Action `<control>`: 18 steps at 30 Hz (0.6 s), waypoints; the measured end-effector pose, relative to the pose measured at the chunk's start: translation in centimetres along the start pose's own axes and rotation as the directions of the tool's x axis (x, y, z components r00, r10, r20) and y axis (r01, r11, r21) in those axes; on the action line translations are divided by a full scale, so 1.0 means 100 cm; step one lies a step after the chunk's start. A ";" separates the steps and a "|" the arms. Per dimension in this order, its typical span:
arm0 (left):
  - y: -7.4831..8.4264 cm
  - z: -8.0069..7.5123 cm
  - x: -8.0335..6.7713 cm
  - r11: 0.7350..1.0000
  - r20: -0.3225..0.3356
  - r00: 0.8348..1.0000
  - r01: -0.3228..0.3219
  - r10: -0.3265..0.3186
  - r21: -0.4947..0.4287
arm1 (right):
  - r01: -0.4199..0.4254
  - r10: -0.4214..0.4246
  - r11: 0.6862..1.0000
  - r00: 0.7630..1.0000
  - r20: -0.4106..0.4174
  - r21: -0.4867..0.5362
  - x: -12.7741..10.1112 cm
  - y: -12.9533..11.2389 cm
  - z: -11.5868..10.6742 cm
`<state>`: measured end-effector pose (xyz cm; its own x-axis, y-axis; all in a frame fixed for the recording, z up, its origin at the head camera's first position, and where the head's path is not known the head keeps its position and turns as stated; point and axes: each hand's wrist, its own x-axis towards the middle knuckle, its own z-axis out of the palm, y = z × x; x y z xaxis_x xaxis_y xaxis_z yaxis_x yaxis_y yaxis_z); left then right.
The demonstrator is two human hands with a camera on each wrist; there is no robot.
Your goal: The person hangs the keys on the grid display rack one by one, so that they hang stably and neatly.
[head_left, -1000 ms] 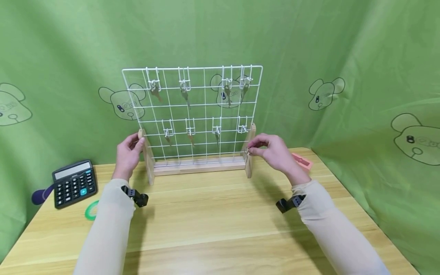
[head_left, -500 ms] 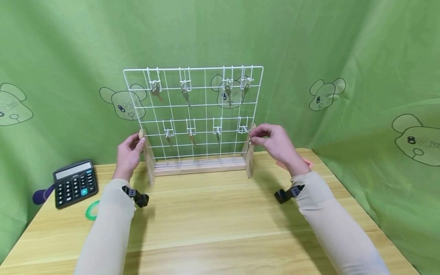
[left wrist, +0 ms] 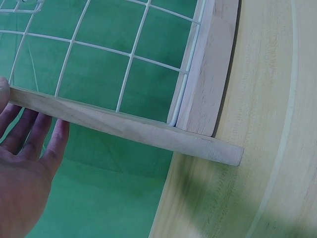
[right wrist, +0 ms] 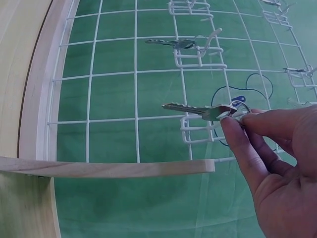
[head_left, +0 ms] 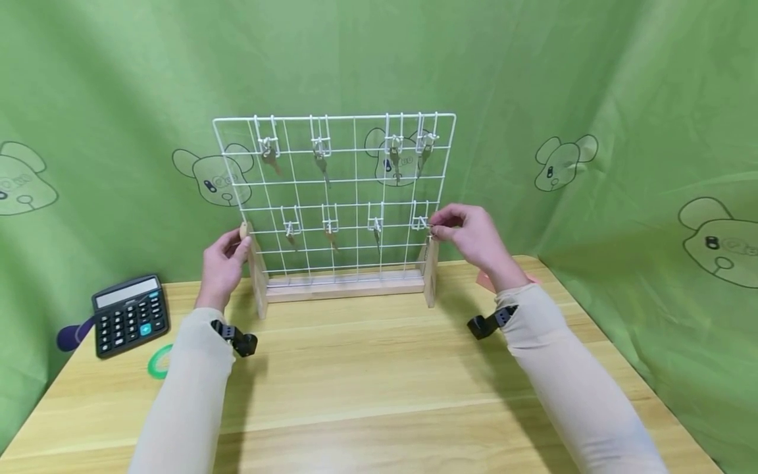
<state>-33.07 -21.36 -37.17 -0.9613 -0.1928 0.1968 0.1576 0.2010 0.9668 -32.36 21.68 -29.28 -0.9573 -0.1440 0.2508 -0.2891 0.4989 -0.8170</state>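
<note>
A white wire grid rack [head_left: 355, 151] stands upright in a wooden base with a post at each side. My left hand [head_left: 222, 260] holds the top of the left wooden post [left wrist: 124, 127], thumb in front and fingers behind it. My right hand [head_left: 470, 237] pinches a silver key [right wrist: 205, 112] by its small ring between thumb and forefinger. That key is at the lower right hook [right wrist: 198, 135], which has no other key on it. Whether the ring touches the hook I cannot tell. Several other keys [right wrist: 171, 43] hang from white hooks in two rows.
A black calculator [head_left: 129, 318] lies at the table's left, with a green ring [head_left: 158, 361] beside my left sleeve. A purple object [head_left: 70, 338] is at the left edge. Behind my right wrist lies a pink item [head_left: 487, 282], partly hidden. Green cloth [head_left: 331, 52] surrounds the table.
My right hand has risen with the key from beside the right post to the height of the lower right hook. The left hand stays on its post.
</note>
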 end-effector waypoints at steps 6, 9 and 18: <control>-0.001 0.001 0.000 1.000 -0.003 1.000 -0.001 0.001 0.000 | 0.001 -0.001 1.000 1.000 -0.011 0.002 0.006 0.006 0.003; -0.002 0.003 0.001 1.000 0.001 1.000 0.002 -0.002 0.005 | -0.018 0.018 1.000 1.000 -0.010 0.003 0.007 0.010 0.003; -0.003 0.003 0.002 1.000 0.009 1.000 -0.011 0.011 0.015 | -0.004 0.004 1.000 1.000 -0.024 -0.020 0.005 0.017 0.005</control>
<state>-33.33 -21.15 -37.45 -0.9616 -0.1816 0.2060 0.1650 0.2175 0.9620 -33.38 22.05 -30.83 -0.9579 -0.1215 0.2600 -0.2847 0.5168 -0.8074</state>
